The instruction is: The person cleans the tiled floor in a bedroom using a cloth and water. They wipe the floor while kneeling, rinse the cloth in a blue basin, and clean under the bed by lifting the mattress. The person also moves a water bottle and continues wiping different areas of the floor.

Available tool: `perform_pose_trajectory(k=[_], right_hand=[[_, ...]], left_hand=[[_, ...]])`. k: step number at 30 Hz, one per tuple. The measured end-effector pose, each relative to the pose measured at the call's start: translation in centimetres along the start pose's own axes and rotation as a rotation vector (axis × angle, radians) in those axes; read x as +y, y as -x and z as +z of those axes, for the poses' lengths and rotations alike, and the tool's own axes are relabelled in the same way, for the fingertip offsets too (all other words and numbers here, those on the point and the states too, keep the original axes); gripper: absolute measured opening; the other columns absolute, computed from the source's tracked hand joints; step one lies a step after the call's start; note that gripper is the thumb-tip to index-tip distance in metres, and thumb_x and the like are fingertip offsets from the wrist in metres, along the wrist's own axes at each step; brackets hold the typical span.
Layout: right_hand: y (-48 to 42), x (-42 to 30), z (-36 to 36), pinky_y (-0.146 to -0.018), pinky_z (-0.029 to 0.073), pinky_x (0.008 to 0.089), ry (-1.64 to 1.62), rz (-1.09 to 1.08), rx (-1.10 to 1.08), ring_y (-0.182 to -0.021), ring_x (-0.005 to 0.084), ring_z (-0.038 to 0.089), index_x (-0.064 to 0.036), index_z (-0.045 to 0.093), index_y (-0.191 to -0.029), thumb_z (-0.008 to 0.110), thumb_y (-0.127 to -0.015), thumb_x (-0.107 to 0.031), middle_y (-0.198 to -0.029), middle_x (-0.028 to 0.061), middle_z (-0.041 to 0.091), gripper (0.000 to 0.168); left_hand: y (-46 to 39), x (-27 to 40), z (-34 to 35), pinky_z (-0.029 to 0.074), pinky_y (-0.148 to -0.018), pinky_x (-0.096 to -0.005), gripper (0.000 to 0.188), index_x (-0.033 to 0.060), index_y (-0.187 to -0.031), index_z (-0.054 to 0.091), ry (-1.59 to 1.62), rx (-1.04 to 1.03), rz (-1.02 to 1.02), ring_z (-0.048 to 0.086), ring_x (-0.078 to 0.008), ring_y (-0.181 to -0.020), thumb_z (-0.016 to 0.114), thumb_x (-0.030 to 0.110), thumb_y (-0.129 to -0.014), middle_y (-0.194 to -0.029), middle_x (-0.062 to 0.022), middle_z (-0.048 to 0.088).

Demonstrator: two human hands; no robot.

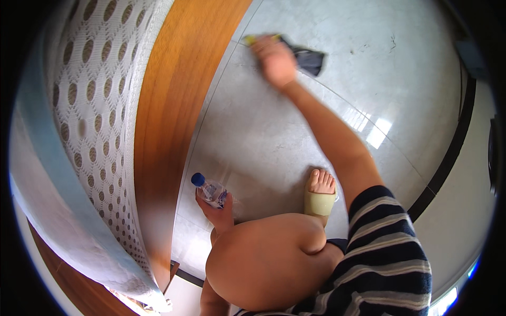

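Note:
At the lower left, my left hand (218, 213) grips a clear plastic bottle (215, 194) with a blue cap, tilted to the left. The bottle bears a printed label and looks empty. My right arm stretches far forward over the floor. Blurred by motion, my right hand (276, 61) is over a crumpled black and yellow wrapper (310, 60). Yellow parts show around the fingertips, and the black part sticks out to the right. The fingers' undersides are hidden, so I cannot tell whether they are closed on it.
Grey floor tiles (253, 130) carry dark marks near the top right. A wooden bed side panel (174, 98) and white lace cloth (89, 91) stand along the left. My bent knee (253, 256) and slippered foot (320, 193) are below. A white wall (454, 189) with dark skirting (454, 158) bounds the right.

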State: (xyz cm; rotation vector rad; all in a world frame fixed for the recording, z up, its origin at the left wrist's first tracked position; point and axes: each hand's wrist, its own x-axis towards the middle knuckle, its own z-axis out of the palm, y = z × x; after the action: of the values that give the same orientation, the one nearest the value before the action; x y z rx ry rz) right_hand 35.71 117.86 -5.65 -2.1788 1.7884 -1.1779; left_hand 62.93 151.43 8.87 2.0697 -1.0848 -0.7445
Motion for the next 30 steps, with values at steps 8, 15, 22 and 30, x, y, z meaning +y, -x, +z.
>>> perform_pose_trajectory(k=[8, 15, 22, 30], right_hand=[[1.7, 19.5, -19.0, -0.105, 0.048, 0.0372, 0.192, 0.394, 0.034, -0.124, 0.0304, 0.060, -0.013, 0.068, -0.127, 0.049, -0.091, 0.001, -0.136, 0.0099, 0.064, 0.043], [3.0, 5.6, -26.7, -0.101, 0.049, 0.0354, -0.058, 0.311, 0.242, -0.114, 0.0310, 0.066, -0.002, 0.068, -0.123, 0.048, -0.096, 0.007, -0.123, 0.0170, 0.069, 0.034], [20.5, -5.8, -24.2, -0.108, 0.047, 0.0454, -0.143, 0.246, -0.465, -0.134, 0.0338, 0.053, -0.010, 0.072, -0.119, 0.057, -0.077, 0.008, -0.137, 0.0111, 0.063, 0.049], [23.7, -5.9, -24.1, -0.115, 0.026, 0.0664, 0.287, 0.295, -0.513, -0.146, 0.0274, 0.038, -0.031, 0.066, -0.133, 0.070, -0.086, -0.027, -0.153, -0.0034, 0.049, 0.047]], left_hand=[[-0.3, 1.5, 1.6, 0.042, -0.108, -0.0419, 0.090, 0.0026, -0.149, 0.036, -0.055, -0.169, 0.117, 0.049, -0.0299, -0.130, 0.083, 0.006, -0.072, -0.144, -0.0172, 0.045], [-0.5, 4.8, 5.8, 0.045, -0.107, -0.0465, 0.086, 0.0060, -0.143, 0.042, 0.044, -0.401, 0.356, 0.047, -0.0365, -0.134, 0.083, 0.004, -0.067, -0.150, -0.0194, 0.042], [-2.5, 7.7, 10.0, 0.044, -0.109, -0.0473, 0.085, 0.0054, -0.141, 0.042, -0.007, -0.507, 0.505, 0.046, -0.0391, -0.137, 0.083, 0.004, -0.066, -0.151, -0.0191, 0.042], [-5.2, 8.8, 11.6, 0.043, -0.110, -0.0450, 0.085, 0.0052, -0.144, 0.040, 0.005, -0.513, 0.513, 0.046, -0.0336, -0.136, 0.079, -0.001, -0.068, -0.150, -0.0166, 0.043]])
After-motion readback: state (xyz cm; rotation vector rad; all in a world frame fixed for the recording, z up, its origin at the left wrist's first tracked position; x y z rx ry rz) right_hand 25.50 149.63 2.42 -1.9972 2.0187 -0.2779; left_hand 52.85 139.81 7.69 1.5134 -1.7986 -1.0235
